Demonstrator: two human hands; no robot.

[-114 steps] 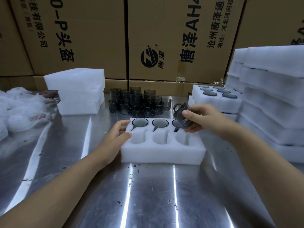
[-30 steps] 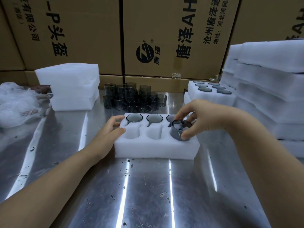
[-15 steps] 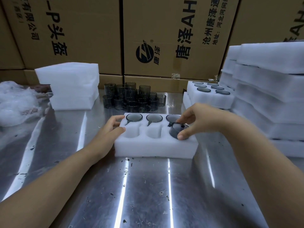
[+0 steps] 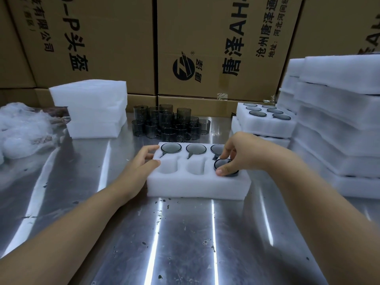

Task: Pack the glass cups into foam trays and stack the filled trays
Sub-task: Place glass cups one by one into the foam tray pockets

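A white foam tray (image 4: pixel 195 186) with six pockets lies on the steel table in front of me. Its three far pockets each hold a smoky glass cup (image 4: pixel 171 148). My right hand (image 4: pixel 240 153) pinches the rim of another glass cup (image 4: pixel 221 163), which sits nearly flush in the near right pocket. The near left and near middle pockets hold nothing. My left hand (image 4: pixel 141 164) rests against the tray's left end, thumb on its top. Several loose glass cups (image 4: pixel 168 124) stand in a cluster behind the tray.
A stack of foam trays (image 4: pixel 92 108) stands at the back left beside crumpled plastic wrap (image 4: pixel 22 128). A filled tray (image 4: pixel 265 122) tops a low stack at right, next to taller foam stacks (image 4: pixel 337 120). Cardboard boxes (image 4: pixel 216 44) wall the back.
My right hand carried a cup from above the tray's far right corner down into the near right pocket and has pushed it lower. My left hand stayed at the tray's left end.
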